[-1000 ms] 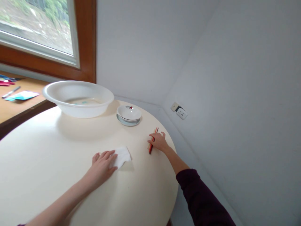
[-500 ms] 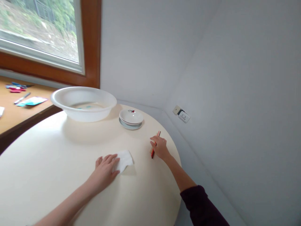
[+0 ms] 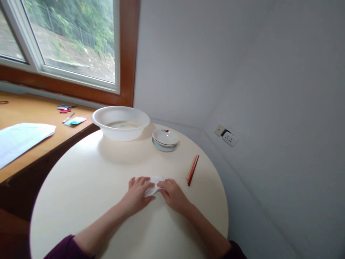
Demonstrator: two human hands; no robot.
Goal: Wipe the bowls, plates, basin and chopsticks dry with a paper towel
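A small white cloth (image 3: 153,185) lies on the round cream table (image 3: 88,172), mostly covered by both hands. My left hand (image 3: 138,194) rests flat on its left part with fingers stretched out. My right hand (image 3: 172,194) lies on its right part, fingers laid over the edge. To the right of my right hand, a pair of red and black chopsticks (image 3: 193,169) lies on the table, untouched.
A large white basin (image 3: 121,122) holding a little water stands at the table's far side. Next to it, a small white bowl (image 3: 165,137) sits on a saucer. A wooden desk (image 3: 32,118) with papers and pens runs under the window on the left. A wall socket (image 3: 228,136) is on the right.
My right hand has let go of the chopsticks and moved left onto the cloth beside my left hand. The view has pulled back and turned left.
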